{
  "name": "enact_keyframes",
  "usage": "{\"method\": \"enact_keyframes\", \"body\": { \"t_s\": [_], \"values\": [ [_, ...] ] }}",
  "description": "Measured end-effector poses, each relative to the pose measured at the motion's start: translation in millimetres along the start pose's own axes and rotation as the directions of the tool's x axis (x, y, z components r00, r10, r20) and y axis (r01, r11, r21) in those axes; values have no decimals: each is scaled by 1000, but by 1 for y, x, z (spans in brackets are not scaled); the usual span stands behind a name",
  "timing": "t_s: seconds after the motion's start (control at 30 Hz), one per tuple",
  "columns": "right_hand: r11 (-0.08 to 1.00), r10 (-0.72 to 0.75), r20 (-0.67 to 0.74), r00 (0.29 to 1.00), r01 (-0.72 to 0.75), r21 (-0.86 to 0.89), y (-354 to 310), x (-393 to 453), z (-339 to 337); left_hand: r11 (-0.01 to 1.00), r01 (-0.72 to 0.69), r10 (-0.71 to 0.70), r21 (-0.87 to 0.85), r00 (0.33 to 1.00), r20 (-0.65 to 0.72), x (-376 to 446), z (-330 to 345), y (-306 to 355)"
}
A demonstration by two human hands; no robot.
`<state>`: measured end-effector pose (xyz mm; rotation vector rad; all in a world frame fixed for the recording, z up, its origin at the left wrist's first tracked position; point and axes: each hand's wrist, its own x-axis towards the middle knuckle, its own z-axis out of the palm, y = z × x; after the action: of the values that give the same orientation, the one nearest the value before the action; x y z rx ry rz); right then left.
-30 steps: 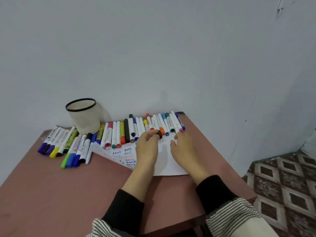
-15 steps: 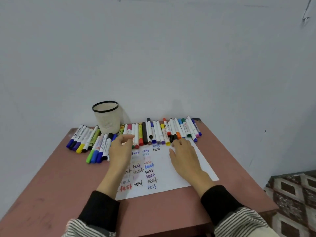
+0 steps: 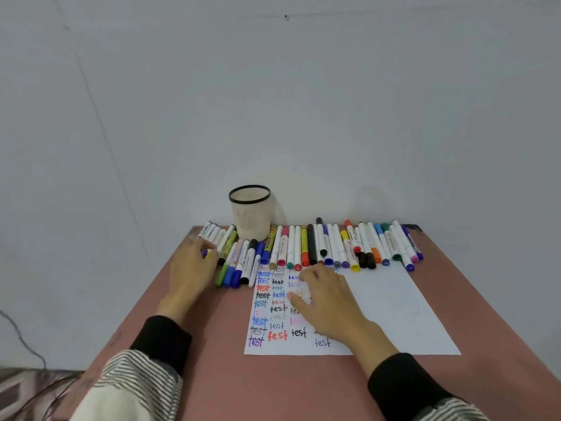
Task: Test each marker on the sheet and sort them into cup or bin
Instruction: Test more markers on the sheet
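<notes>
A white sheet lies on the reddish table, its left part covered with "test" written in many colours. A long row of capped markers lies along the sheet's far edge. A second bunch of markers lies to the left, in front of the cream mesh cup with a black rim. My left hand reaches over the leftmost markers, fingers curled on their purple and yellow caps; whether it grips one is hidden. My right hand lies flat on the sheet, fingers spread, holding nothing.
A plain grey wall rises right behind the table's far edge. The table's left edge runs diagonally beside my left arm. Patterned floor and a thin dark cable show at the lower left.
My left hand has travelled left from the middle of the marker row to the leftmost bunch. My right hand has shifted onto the written part of the sheet. The view has swung left.
</notes>
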<state>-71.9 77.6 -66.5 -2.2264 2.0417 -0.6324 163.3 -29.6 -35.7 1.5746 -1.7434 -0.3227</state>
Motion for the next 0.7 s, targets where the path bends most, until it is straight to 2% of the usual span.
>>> {"method": "enact_keyframes", "body": {
  "t_s": [0.13, 0.3, 0.47, 0.7],
  "values": [
    [1000, 0, 2, 1000, 0, 7, 2, 0, 1, 979, -199, 185, 40, 957, 222, -10, 12, 6],
    [1000, 9, 8, 1000, -9, 2, 2, 0, 2, 909, -343, 294, 237, 931, 217, -13, 23, 18],
    [1000, 18, 12, 1000, -18, -4, 2, 0, 2, 838, -404, 303, 368, 904, 303, -17, 30, 24],
    [1000, 23, 11, 1000, -23, 2, 1, -1, 0, 815, -423, 288, 396, 889, 357, -20, 28, 32]
  ]
}}
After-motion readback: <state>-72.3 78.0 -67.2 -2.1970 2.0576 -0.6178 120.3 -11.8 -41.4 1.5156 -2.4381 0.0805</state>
